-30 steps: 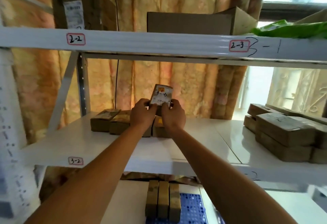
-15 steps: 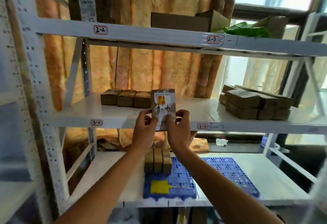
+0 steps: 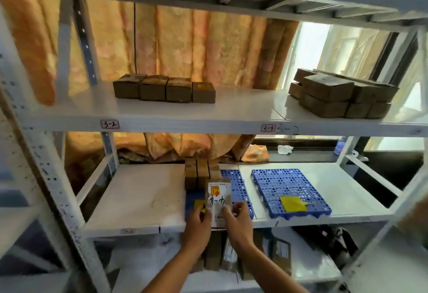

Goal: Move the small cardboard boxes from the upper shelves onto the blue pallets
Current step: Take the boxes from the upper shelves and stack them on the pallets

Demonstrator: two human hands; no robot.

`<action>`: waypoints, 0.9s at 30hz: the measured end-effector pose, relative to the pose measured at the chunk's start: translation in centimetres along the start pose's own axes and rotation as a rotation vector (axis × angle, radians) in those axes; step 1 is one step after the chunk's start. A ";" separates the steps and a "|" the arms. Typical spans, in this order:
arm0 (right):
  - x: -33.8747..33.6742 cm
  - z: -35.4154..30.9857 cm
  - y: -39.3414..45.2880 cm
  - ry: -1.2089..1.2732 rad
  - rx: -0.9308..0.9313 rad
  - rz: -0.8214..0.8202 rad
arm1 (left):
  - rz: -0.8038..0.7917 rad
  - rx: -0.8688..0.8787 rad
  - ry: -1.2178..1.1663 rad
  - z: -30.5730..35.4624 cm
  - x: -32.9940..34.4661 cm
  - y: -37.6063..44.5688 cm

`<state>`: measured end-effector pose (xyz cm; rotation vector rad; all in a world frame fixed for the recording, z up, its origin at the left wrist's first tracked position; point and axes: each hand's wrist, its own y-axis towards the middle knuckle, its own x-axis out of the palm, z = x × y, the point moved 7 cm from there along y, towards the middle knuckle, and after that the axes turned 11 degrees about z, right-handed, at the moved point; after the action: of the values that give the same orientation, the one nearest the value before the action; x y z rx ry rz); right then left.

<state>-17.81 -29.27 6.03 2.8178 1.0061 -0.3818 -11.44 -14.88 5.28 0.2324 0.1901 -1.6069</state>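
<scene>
I hold one small cardboard box with a white handwritten label upright between both hands, just above the front of the left blue pallet. My left hand grips its left edge and my right hand grips its right edge. Three small boxes stand side by side on the back of that pallet. A row of several small boxes sits on the shelf above, marked 3-2.
A second blue pallet with a yellow tag lies to the right on the same lower shelf. A stack of small boxes fills the upper shelf's right end. White shelf posts frame the bay. More boxes sit on the bottom shelf.
Both hands have carried the labelled box down from the 3-2 shelf to the lower shelf, over the left blue pallet. The view has tilted downward.
</scene>
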 end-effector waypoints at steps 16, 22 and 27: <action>4.2 3.0 28.1 -0.327 0.070 0.233 | 0.237 0.074 0.392 -3.2 2.9 24.3; 10.0 4.4 29.6 -0.369 0.074 -0.025 | 0.028 -0.132 0.237 -6.6 4.8 28.7; 11.4 5.8 29.2 -0.254 0.170 -0.089 | 0.013 -0.221 0.216 -8.0 5.6 28.7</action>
<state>8.14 -46.06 -1.73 2.7774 1.0910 -0.8491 17.25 -19.58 -3.28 0.2350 0.5282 -1.5331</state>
